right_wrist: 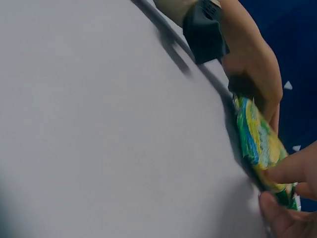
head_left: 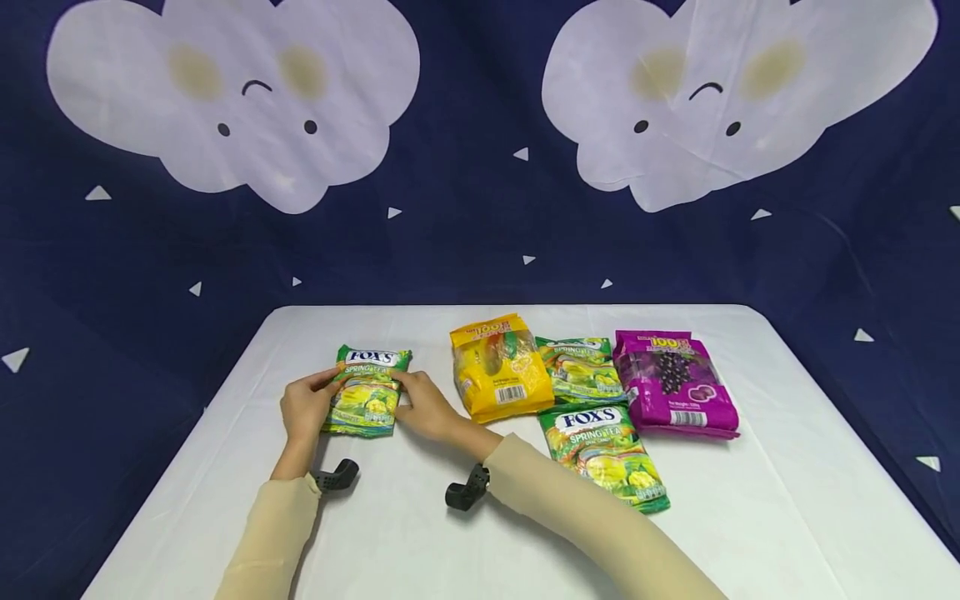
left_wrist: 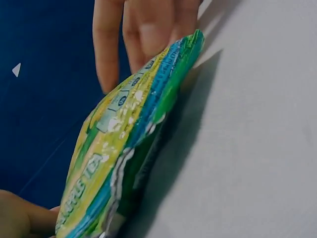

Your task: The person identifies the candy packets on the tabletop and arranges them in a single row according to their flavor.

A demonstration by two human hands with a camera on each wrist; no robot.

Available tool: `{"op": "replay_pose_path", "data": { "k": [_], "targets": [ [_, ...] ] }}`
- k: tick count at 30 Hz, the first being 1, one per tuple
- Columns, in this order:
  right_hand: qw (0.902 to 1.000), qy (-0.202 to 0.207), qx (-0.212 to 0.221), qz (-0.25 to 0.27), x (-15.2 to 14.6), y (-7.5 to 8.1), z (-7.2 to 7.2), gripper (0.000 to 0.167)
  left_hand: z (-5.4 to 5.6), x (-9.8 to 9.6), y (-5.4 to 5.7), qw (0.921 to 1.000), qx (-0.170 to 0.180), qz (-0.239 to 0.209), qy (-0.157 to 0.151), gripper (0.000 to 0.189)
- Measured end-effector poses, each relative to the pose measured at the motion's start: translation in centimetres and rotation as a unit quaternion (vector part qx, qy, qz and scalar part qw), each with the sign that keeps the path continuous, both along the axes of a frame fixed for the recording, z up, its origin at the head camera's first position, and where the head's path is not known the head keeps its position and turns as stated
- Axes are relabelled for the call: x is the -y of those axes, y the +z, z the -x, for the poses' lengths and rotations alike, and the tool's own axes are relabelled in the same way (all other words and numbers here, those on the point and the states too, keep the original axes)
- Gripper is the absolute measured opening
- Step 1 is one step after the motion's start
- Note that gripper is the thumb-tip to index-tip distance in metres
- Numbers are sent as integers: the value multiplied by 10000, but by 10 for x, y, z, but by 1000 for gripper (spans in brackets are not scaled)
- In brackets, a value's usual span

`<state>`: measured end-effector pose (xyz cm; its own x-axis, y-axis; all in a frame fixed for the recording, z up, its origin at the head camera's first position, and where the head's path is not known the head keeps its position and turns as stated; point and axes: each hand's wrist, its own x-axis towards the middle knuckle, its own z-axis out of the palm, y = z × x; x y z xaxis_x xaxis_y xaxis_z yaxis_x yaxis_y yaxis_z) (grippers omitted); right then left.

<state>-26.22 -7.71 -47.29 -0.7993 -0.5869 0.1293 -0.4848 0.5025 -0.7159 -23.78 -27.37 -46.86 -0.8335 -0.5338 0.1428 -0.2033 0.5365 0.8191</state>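
A green and yellow Fox's Spring Tea candy bag [head_left: 366, 398] is at the left of the table, its printed front facing up. My left hand [head_left: 306, 408] grips its left side, fingers over the edge. At the opposite side, my right hand [head_left: 429, 407] pinches the bag between thumb and fingers. The right wrist view shows the right hand's fingertips [right_wrist: 282, 171] on the packet's end. In the left wrist view the candy bag [left_wrist: 119, 129] is tilted, its near edge casting a shadow on the cloth; part of the left hand [left_wrist: 22, 215] appears at lower left.
Right of the hands lie a yellow candy bag [head_left: 501, 375], two more green Fox's bags, one behind [head_left: 581, 371] and one in front [head_left: 600, 454], and a purple grape candy bag [head_left: 671, 383]. A white cloth covers the table [head_left: 420, 533]. A navy curtain [head_left: 480, 250] hangs behind.
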Motion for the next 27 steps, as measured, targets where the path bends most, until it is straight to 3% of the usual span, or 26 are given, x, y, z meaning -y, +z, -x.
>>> {"op": "replay_pose_path", "data": {
  "k": [3,7,11,15,22,27],
  "targets": [
    [9993,241,-142,-258,-9,3,-4,52,0,0,2,9996,32,254,-147,27],
    [9978,561,-71,-342,-22,10,-8,44,-7,-6,6,9980,-362,436,-283,31],
    [9967,771,-61,-246,-35,16,-10,41,-22,-22,14,9955,-713,322,-535,36],
    [9947,985,-237,-190,-46,20,-17,39,-42,-41,20,9923,-663,-130,-1038,38],
    [9965,791,-242,-74,-68,24,-37,37,-67,-80,26,9713,-858,-475,-2165,40],
    [9974,683,-194,154,-88,25,-47,37,-77,-105,25,9545,-493,-1252,-2660,41]
  ]
}}
